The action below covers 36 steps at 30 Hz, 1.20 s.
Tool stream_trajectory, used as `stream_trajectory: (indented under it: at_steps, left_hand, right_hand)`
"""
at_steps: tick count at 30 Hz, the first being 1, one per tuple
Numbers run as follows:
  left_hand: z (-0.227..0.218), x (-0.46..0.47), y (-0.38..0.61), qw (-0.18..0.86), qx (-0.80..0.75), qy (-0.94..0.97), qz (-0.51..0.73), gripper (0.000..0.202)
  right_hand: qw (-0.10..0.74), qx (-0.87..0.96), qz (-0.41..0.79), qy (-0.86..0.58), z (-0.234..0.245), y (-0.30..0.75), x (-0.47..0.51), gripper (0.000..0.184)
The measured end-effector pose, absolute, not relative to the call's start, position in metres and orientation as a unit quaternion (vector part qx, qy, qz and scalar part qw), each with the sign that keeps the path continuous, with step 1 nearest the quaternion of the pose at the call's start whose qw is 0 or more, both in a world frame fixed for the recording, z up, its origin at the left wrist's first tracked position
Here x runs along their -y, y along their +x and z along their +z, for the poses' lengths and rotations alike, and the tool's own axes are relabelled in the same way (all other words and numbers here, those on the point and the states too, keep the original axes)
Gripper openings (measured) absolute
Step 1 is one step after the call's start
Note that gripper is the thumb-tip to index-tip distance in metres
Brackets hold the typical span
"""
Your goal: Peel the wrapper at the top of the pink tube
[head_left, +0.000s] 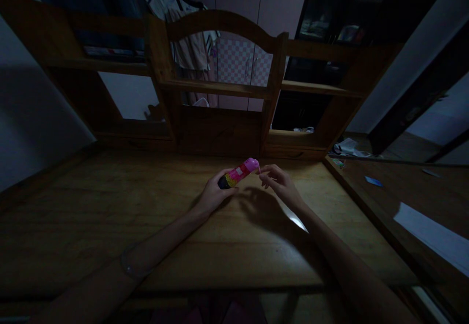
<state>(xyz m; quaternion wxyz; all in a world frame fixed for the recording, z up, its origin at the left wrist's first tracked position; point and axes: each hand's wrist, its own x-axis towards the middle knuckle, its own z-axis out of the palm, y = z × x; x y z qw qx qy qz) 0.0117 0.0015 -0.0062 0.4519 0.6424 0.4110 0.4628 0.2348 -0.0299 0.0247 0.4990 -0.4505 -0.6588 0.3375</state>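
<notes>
Across the dim wooden worktop (110, 216), in front of the shelf unit (220, 128) at its back edge, two bare forearms reach in and meet above the middle of the surface. The left hand (212, 194) has its grip closed around the dark lower end of a pink bottle (240, 172), held tilted with its cap up and to the right. The right hand (280, 182) has its grip narrowed to a fingertip pinch on a thin pink stick (259, 168) at the cap.

Bare arms; 1 thin band (126, 267) on forearm above left hand (212, 194).
</notes>
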Motion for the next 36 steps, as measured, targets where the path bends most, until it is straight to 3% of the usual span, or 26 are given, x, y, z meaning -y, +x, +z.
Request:
stream_trajectory:
  at_steps: [3,7,12,20,36]
  left_hand:
    - [-0.008,-0.003,0.011,0.454,-0.395,0.656,0.456,0.055]
    - [-0.01,-0.006,0.009,0.424,-0.394,0.677,0.454,0.055]
    - [-0.009,-0.006,0.007,0.353,-0.383,0.715,0.466,0.054]
    - [-0.003,0.0,0.007,0.302,-0.37,0.748,0.461,0.057]
    - [-0.005,-0.002,0.006,0.298,-0.378,0.746,0.459,0.057]
  right_hand:
    - [0.477,0.692,0.24,-0.486,0.02,0.234,0.03,0.024]
    - [0.513,0.675,0.274,-0.455,0.021,0.236,0.03,0.035]
    - [0.552,0.63,0.346,-0.423,0.029,0.239,0.031,0.028]
    - [0.547,0.612,0.381,-0.427,0.034,0.237,0.032,0.019]
    - [0.563,0.596,0.393,-0.416,0.031,0.236,0.032,0.015]
